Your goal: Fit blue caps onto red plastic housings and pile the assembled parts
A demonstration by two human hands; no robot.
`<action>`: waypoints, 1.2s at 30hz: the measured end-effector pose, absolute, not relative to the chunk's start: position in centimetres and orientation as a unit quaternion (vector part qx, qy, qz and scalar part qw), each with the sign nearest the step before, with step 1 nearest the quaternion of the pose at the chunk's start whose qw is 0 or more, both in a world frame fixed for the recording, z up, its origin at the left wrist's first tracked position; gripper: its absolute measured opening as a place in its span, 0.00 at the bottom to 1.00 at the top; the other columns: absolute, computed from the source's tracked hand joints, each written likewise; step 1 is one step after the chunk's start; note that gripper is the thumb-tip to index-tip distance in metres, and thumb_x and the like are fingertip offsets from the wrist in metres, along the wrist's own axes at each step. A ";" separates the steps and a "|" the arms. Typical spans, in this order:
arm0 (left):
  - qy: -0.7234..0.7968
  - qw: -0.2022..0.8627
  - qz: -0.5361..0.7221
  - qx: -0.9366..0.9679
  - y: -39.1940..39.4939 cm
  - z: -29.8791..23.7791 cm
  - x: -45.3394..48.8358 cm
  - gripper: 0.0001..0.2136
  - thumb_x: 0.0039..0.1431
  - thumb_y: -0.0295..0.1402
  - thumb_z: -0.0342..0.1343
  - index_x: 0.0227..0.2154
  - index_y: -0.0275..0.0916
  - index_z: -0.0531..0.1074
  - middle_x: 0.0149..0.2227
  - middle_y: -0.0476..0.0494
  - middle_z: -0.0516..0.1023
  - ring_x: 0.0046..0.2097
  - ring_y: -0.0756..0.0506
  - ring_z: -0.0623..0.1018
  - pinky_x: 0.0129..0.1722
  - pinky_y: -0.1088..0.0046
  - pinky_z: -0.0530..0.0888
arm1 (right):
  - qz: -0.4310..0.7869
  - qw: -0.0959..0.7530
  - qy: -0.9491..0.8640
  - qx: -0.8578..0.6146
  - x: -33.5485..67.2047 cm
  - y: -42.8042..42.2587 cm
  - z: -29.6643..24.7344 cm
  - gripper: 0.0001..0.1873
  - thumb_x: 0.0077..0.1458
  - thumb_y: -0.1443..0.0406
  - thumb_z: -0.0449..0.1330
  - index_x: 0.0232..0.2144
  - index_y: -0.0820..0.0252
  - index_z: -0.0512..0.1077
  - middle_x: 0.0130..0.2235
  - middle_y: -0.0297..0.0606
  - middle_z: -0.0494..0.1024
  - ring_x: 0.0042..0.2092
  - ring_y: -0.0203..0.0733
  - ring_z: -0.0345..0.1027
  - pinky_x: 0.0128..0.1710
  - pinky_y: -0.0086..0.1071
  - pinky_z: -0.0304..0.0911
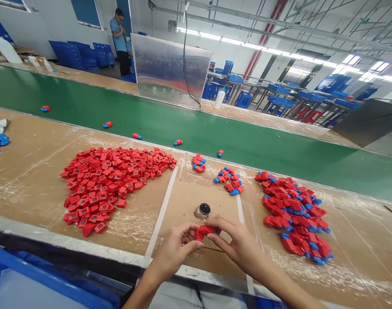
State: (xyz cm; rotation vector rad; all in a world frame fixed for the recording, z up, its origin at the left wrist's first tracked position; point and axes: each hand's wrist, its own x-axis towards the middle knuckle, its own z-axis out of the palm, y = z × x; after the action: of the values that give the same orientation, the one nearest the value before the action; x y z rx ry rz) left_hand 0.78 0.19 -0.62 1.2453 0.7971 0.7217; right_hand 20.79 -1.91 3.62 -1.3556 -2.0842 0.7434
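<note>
Left hand (pixel 174 249) and right hand (pixel 236 244) meet low over the brown taped cardboard work surface (pixel 31 171), fingers of both closed on one small red plastic part (pixel 205 232) pinched between them; just beyond sits a small round dark-lidded jar (pixel 202 210); large pile of red plastic pieces (pixel 108 182) at left; mixed red-and-blue pile (pixel 295 216) at right; green conveyor belt (pixel 215 133) behind.

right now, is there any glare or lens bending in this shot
Head view: ceiling strip lights blown out, sheen on the taped table; wide lens bows the green belt; left hand, right hand and the red part are sharp, shadows soft.
</note>
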 end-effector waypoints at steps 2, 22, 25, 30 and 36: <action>0.356 0.683 0.317 0.553 0.2 -0.7 0.8 0.10 0.56 0.30 0.60 0.42 0.37 0.76 0.33 0.46 0.76 0.36 0.47 0.72 0.37 0.74 0.68 | 0.278 0.271 -0.776 -0.497 20.7 -2.0 3.3 0.10 0.63 0.64 0.56 0.47 0.55 0.71 0.41 0.39 0.76 0.42 0.42 0.71 0.43 0.33 0.66; 0.417 0.533 0.200 0.708 5.1 -0.2 -2.0 0.22 0.55 0.35 0.56 0.53 0.40 0.66 0.42 0.43 0.75 0.33 0.46 0.76 0.35 0.71 0.73 | 0.220 0.334 -0.752 -0.525 24.4 -1.4 4.4 0.10 0.63 0.66 0.54 0.44 0.56 0.74 0.41 0.40 0.79 0.42 0.41 0.74 0.42 0.32 0.68; 0.553 0.218 0.196 0.780 11.0 1.5 -3.5 0.21 0.63 0.40 0.47 0.56 0.37 0.64 0.49 0.34 0.70 0.36 0.41 0.77 0.39 0.62 0.74 | 0.066 0.355 -0.638 -0.680 33.6 0.2 5.6 0.12 0.62 0.62 0.54 0.44 0.58 0.74 0.44 0.43 0.80 0.44 0.46 0.74 0.44 0.38 0.68; 0.587 -0.056 -0.003 0.807 15.8 2.9 -3.8 0.21 0.68 0.36 0.33 0.50 0.32 0.68 0.45 0.29 0.69 0.34 0.34 0.79 0.28 0.59 0.72 | -0.026 0.256 -0.519 -0.815 47.0 1.5 5.5 0.14 0.57 0.60 0.55 0.37 0.62 0.77 0.36 0.46 0.82 0.36 0.49 0.76 0.38 0.40 0.69; 0.602 -0.043 -0.038 0.796 16.2 2.7 -2.7 0.19 0.69 0.35 0.33 0.48 0.33 0.67 0.42 0.32 0.72 0.36 0.33 0.80 0.30 0.59 0.74 | -0.034 0.196 -0.555 -0.808 47.4 8.7 5.1 0.17 0.60 0.58 0.53 0.42 0.62 0.76 0.43 0.49 0.79 0.43 0.51 0.74 0.44 0.40 0.65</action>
State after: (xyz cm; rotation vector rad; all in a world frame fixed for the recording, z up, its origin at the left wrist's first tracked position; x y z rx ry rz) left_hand -2.66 16.16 2.65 2.5729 1.9452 -0.1214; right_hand 47.45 8.73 5.08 -2.2631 -1.5543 -0.0961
